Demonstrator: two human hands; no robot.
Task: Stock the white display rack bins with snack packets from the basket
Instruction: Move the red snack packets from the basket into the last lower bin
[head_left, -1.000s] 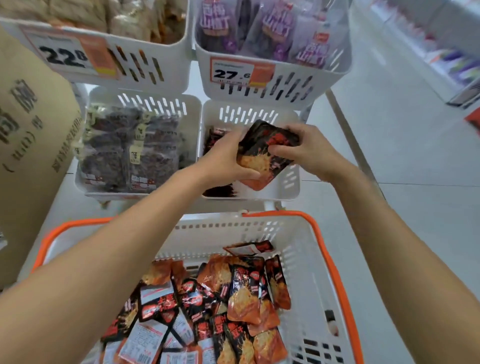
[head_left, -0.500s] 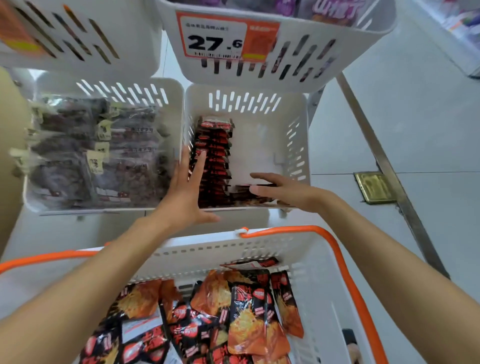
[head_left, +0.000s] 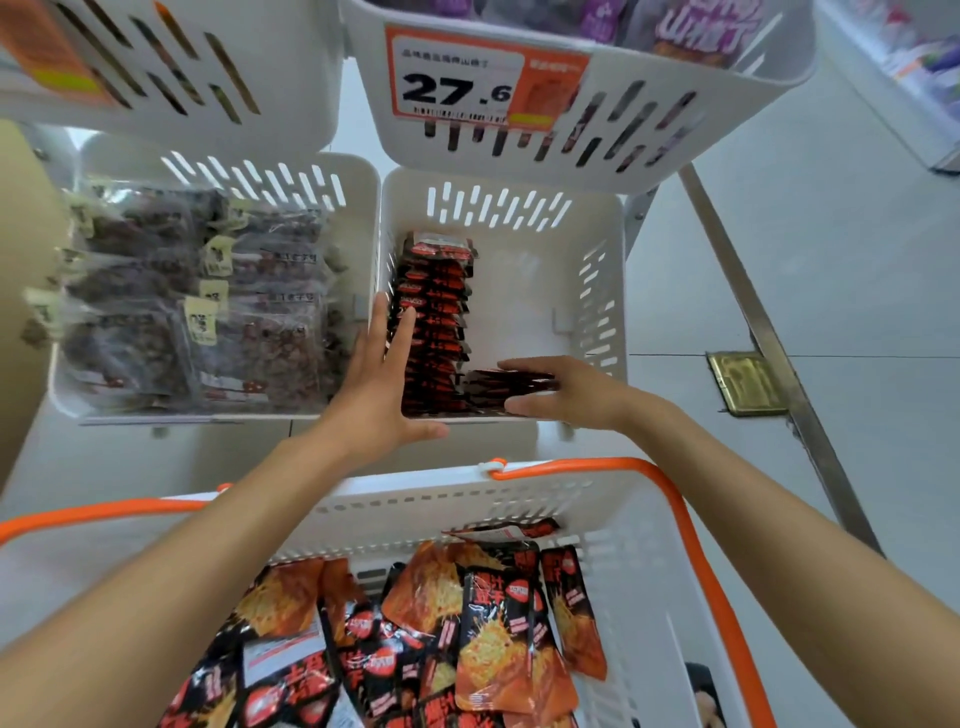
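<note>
the packet held up between both hands a second ago has been laid in the bin (head_left: 498, 208). the left hand (head_left: 379, 395), fingers straight and spread, is pressed against the upright row (head_left: 434, 322). the new packet (head_left: 493, 382) is kept flat beside it under the straight fingers of the right hand (head_left: 566, 395). many packets (head_left: 493, 623) are left in the basket (head_left: 467, 499), so more trips are judged needed.
</note>
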